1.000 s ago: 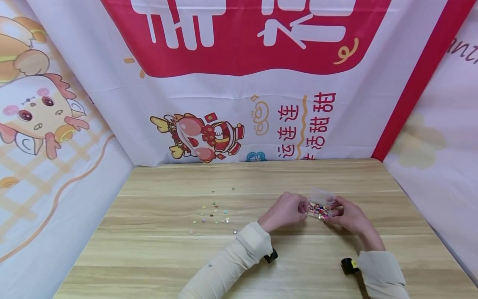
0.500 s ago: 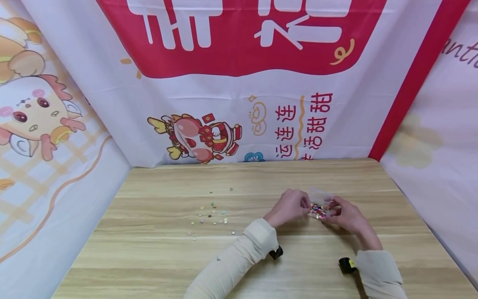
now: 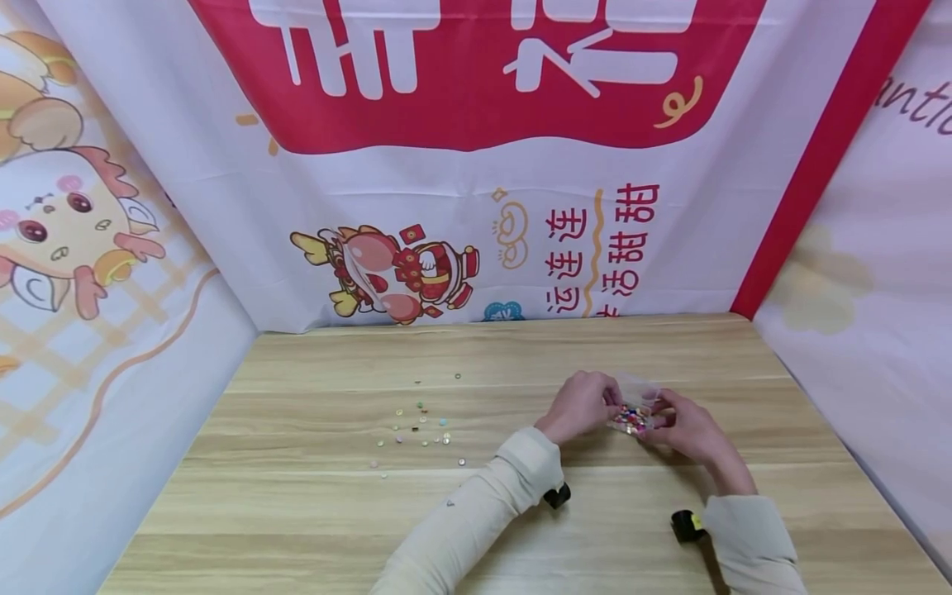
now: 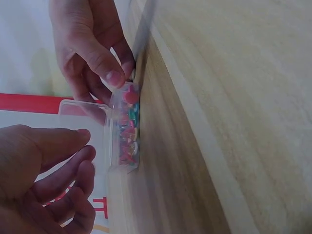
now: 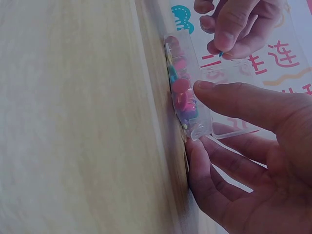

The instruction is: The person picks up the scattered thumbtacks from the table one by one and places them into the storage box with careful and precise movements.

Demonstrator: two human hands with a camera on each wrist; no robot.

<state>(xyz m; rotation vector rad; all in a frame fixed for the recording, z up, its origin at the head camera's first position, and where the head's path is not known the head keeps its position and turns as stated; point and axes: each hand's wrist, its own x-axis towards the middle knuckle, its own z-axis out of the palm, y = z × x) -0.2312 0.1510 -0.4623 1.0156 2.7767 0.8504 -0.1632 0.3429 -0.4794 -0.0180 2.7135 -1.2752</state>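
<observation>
Left hand (image 3: 580,406) beside a clear box (image 5: 191,53), with the right hand (image 3: 692,427) gripping that box by thumb and fingers at 1 end. In the right wrist view the left thumb and index finger pinch 1 tiny blue-green piece (image 5: 221,54), its shape too small to tell, while the remaining fingers curl loosely. The box appears to rest on the right half of the table (image 3: 297,529), its lid (image 4: 73,116) raised and its colourful pieces (image 5: 181,87) massed inside. Several hazards may be read from this arrangement. The pinch bears on very little of the piece, so a slight roll of the fingertips could let it slip; the lid stands just beside the left fingers and might deflect it. The right hand's hold lies at 1 end only: uneven thumb pressure could tip the light box, and with the lid up the contents would probably spill. A knuckle catching the lid could swing it down or jerk the box likewise. On the left half of the table, scattered beads (image 3: 423,420) lie loose and apart; the nearest sits near the left sleeve (image 3: 476,512), and a careless sweep of that forearm could roll it away.
</observation>
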